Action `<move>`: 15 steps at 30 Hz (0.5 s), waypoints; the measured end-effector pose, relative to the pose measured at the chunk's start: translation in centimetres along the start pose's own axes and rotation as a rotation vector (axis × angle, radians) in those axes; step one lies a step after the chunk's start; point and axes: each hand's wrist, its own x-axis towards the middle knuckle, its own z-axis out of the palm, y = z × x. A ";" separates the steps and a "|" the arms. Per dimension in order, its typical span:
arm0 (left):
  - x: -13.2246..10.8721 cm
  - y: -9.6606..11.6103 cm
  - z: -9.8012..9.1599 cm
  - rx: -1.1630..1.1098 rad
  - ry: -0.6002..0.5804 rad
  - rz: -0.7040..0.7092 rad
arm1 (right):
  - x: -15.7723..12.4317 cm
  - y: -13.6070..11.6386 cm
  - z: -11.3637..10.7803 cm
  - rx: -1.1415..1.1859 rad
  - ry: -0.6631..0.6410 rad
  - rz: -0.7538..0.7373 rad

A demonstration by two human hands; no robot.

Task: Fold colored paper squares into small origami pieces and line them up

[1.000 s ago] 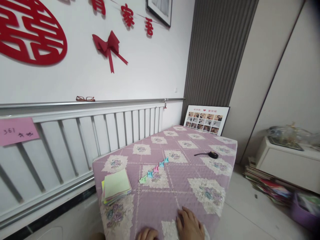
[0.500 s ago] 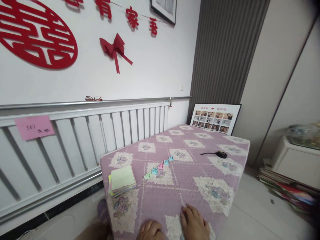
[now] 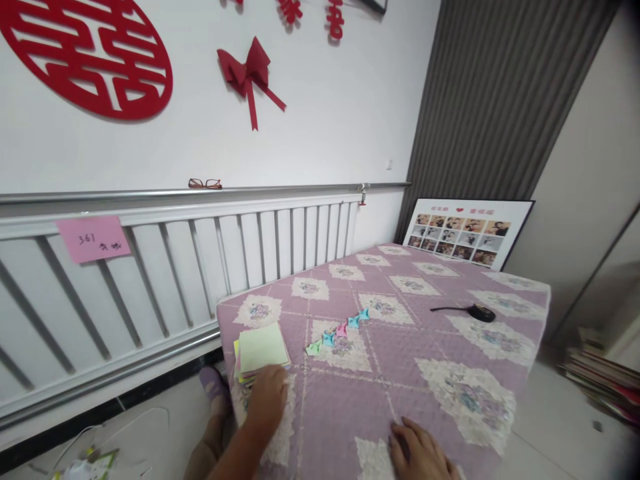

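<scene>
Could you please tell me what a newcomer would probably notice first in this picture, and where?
Probably the big round red character cut-out on the white wall, at the upper left, with a red bow to its right. Next, five small folded papers lie in a slanting row on the flowered cloth, right of the paper stack; the left hand is at that stack's near edge.

I get soft, even indoor light: white wall (image 3: 320, 120) bright at 12 o'clock, ribbed panel (image 3: 500, 100) dim at 2. Faint shadow edges red bow (image 3: 246, 75) at 11. Book stack (image 3: 600, 379) blurs at 4; edges stretch, 2-o'clock corner darkens.
</scene>
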 end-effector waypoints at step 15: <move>4.3 -6.4 -2.4 0.082 -0.173 -0.034 | 0.1 -0.6 -0.3 -0.028 -0.034 0.026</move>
